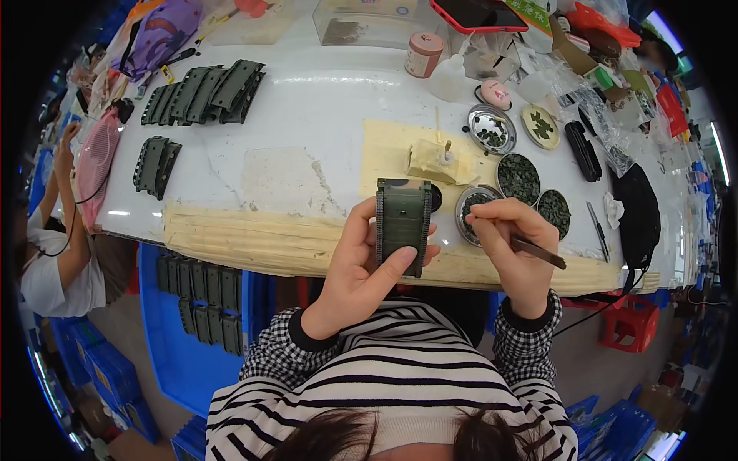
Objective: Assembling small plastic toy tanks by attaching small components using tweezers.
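Observation:
My left hand [361, 265] holds a dark green toy tank hull [403, 223] upright above the table's front edge, thumb across its lower part. My right hand [513, 246] grips a brown-handled tool [538, 251] like a pen, its tip reaching into a round metal dish [470, 209] of small dark green parts just right of the hull. Further round dishes with the same small parts [519, 178] [553, 209] [492, 129] stand behind and to the right.
Rows of dark green hulls [206, 94] and a pair [156, 164] lie on the white table [307, 123] at the left. More hulls fill a blue crate [204, 303] below. A glue bottle [447, 152], black pouch [638, 211], clutter at right; another person [65, 253] sits left.

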`<state>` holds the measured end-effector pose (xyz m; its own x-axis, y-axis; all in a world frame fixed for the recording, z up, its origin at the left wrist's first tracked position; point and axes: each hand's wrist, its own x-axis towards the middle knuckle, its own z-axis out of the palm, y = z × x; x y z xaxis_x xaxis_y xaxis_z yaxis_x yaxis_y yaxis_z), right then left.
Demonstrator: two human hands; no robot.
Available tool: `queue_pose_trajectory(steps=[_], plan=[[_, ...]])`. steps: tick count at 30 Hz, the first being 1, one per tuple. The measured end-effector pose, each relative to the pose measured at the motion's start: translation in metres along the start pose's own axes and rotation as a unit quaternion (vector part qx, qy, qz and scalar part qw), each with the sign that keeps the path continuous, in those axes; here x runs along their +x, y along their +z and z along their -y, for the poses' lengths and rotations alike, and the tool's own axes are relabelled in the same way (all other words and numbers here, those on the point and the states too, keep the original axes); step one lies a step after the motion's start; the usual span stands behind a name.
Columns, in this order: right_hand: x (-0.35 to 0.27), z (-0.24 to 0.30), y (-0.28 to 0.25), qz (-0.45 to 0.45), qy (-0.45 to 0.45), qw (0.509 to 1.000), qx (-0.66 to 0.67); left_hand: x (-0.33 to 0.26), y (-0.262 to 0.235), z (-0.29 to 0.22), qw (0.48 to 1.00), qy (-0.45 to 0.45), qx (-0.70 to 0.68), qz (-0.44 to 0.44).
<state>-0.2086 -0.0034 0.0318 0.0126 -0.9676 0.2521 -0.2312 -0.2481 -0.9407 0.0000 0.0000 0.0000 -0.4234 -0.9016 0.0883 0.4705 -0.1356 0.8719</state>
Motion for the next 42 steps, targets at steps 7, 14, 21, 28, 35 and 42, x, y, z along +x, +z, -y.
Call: queue_pose_trajectory(steps=[7, 14, 21, 28, 35, 42], plan=[[0.003, 0.000, 0.012, 0.031, -0.010, 0.998, 0.047, -0.002, 0.002, -0.004, 0.999, -0.022, -0.021, -0.022], [0.007, 0.001, 0.017, -0.007, -0.119, 0.989, -0.085, -0.002, 0.001, 0.004, 0.999, -0.004, 0.017, -0.038], [0.008, 0.004, 0.020, -0.034, -0.081, 0.993, -0.082, -0.005, -0.003, 0.009, 0.994, 0.048, 0.094, -0.020], [0.017, 0.021, 0.021, -0.006, -0.139, 0.971, -0.196, -0.011, -0.011, 0.014, 0.966, 0.076, 0.246, -0.006], [0.020, 0.021, 0.030, -0.008, -0.218, 0.948, -0.231, -0.013, -0.009, 0.017, 0.941, 0.099, 0.323, -0.022], [0.016, 0.015, 0.036, -0.019, -0.205, 0.954, -0.220, -0.012, -0.005, 0.025, 0.928, 0.163, 0.327, -0.076]])
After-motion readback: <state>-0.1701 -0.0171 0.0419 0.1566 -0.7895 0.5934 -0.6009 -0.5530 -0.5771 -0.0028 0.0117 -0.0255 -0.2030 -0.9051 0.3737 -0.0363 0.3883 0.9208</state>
